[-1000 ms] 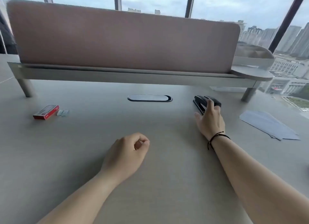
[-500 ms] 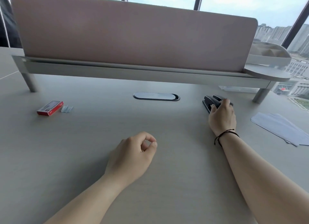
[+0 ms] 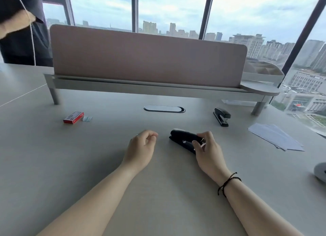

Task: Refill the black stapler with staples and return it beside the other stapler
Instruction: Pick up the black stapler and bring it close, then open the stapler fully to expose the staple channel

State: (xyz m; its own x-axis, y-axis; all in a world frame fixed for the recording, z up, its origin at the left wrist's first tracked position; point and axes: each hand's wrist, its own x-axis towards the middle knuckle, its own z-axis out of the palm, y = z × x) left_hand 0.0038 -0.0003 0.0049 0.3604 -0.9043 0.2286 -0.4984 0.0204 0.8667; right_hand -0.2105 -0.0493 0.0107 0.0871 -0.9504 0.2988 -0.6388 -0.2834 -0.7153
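Right hand (image 3: 209, 147) clasps the black stapler (image 3: 183, 140) at desk (image 3: 53, 165) centre; left hand (image 3: 141, 147) loosely curled, empty. Staple box (image 3: 73, 117) lies toward the left edge. Advice: steady the base, then hinge the top open.

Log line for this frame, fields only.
stage: stapler fetched, not yet refilled | right hand: holding black stapler | left hand: loosely curled, empty | red staple box: far left, untouched
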